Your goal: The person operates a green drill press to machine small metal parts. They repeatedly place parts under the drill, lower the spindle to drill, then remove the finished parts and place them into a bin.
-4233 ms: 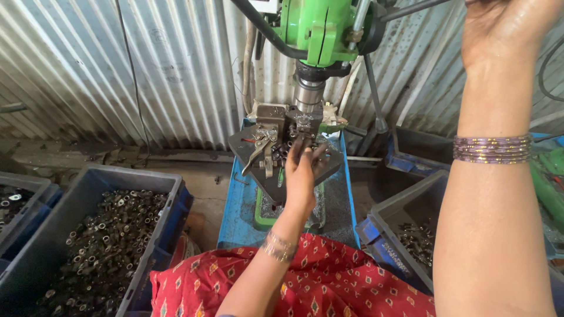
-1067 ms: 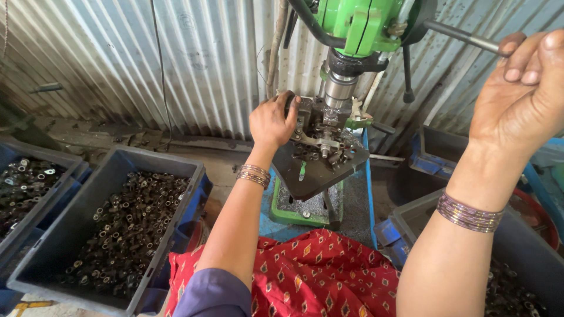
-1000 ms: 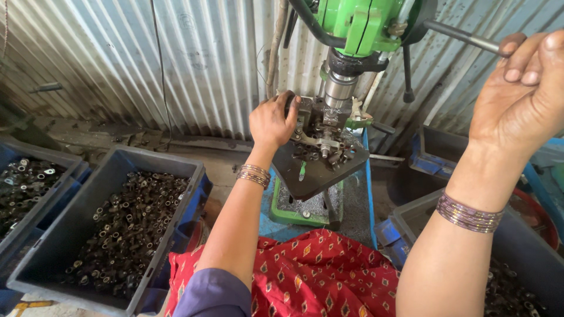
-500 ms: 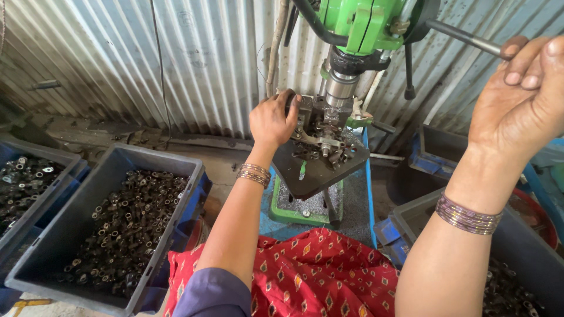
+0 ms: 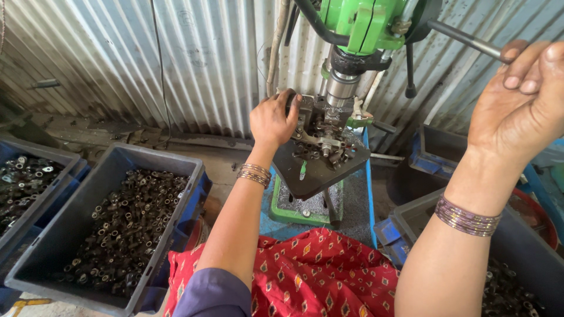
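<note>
A green drill press (image 5: 358,23) stands in front of me, its spindle (image 5: 341,82) above a dark round table (image 5: 320,170) strewn with small metal parts. My left hand (image 5: 271,120) rests on the left side of the fixture (image 5: 314,120) under the spindle, fingers curled over a part there. My right hand (image 5: 520,100) is raised at the upper right, fingers closed around the end of the press's feed lever (image 5: 467,40). Bangles sit on both wrists.
A grey crate (image 5: 111,223) full of dark metal fittings sits at my left, with another blue crate (image 5: 26,176) of parts beyond it. More bins (image 5: 517,276) with parts stand at the right. Corrugated metal sheeting (image 5: 176,64) forms the back wall. Red patterned cloth (image 5: 317,276) covers my lap.
Compared with several seconds ago, my left hand moved to the fixture's left side and my right hand took the lever. Over the last second both hands have barely moved.
</note>
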